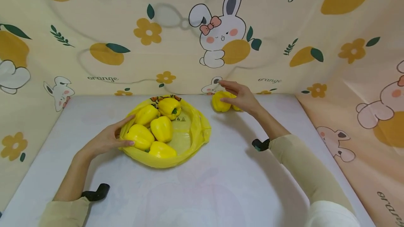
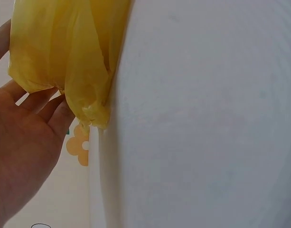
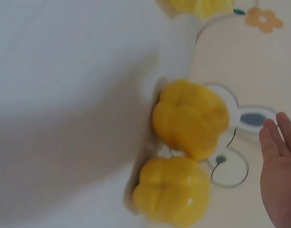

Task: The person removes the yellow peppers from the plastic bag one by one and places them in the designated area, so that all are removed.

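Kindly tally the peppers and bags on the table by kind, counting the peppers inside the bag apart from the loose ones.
Peppers in the bag: 5
Loose peppers: 2
Bags: 1
Total: 8

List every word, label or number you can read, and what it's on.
"orange": backdrop, upper right.
"orange": backdrop, left of centre.
"orange": backdrop, right of centre.
"oran…": backdrop, far right, cut off.
Yellow bag: printed marks inside and on far rim, too small to read.
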`<move>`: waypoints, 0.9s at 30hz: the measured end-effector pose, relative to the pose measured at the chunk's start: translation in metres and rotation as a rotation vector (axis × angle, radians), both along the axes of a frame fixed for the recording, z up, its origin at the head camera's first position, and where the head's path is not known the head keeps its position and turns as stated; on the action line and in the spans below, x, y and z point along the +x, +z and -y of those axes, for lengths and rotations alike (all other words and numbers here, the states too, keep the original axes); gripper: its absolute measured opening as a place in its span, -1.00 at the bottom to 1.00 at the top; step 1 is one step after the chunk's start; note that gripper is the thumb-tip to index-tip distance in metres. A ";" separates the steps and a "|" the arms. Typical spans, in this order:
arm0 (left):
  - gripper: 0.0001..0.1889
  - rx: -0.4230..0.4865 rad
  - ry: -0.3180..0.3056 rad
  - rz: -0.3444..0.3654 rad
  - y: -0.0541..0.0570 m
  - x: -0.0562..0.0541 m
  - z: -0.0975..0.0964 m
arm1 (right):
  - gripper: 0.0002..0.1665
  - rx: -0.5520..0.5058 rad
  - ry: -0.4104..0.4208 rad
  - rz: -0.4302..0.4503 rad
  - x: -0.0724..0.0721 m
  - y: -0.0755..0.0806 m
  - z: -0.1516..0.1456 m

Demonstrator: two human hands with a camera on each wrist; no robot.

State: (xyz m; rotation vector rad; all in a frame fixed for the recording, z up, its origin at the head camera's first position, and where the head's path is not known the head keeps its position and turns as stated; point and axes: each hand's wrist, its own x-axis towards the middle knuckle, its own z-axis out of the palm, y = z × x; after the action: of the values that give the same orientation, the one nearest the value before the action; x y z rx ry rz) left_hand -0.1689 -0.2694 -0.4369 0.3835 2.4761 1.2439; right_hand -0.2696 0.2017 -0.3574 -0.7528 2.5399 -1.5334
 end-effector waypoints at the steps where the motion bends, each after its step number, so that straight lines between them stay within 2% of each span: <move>1: -0.01 -0.004 0.004 -0.001 0.000 0.000 0.000 | -0.30 -0.007 0.018 -0.002 -0.001 0.001 0.004; 4: -0.01 -0.014 0.009 -0.008 0.001 0.001 0.001 | -0.30 -0.049 0.067 0.003 -0.006 -0.001 0.014; 7: -0.01 -0.017 0.010 -0.008 0.002 0.001 0.001 | -0.30 -0.085 0.101 0.015 -0.014 -0.010 0.021; 12: 0.00 -0.017 0.014 0.007 0.001 0.000 0.001 | -0.29 -0.063 0.117 0.023 -0.026 -0.023 0.035; 16: 0.01 -0.010 0.015 0.015 0.001 -0.001 0.001 | -0.30 -0.047 0.148 0.000 -0.026 -0.026 0.048; 21: 0.00 0.008 0.014 0.022 -0.001 0.001 0.001 | -0.31 -0.087 0.218 0.001 -0.024 -0.031 0.064; 27: 0.00 0.000 0.011 0.017 -0.001 0.001 0.000 | -0.32 -0.035 0.227 0.007 -0.022 -0.032 0.079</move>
State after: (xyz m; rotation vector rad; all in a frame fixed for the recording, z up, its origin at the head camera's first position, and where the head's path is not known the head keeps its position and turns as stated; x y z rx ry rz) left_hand -0.1677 -0.2697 -0.4376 0.3582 2.4673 1.2470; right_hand -0.2921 0.1225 -0.3890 -0.9990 2.3318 -1.5060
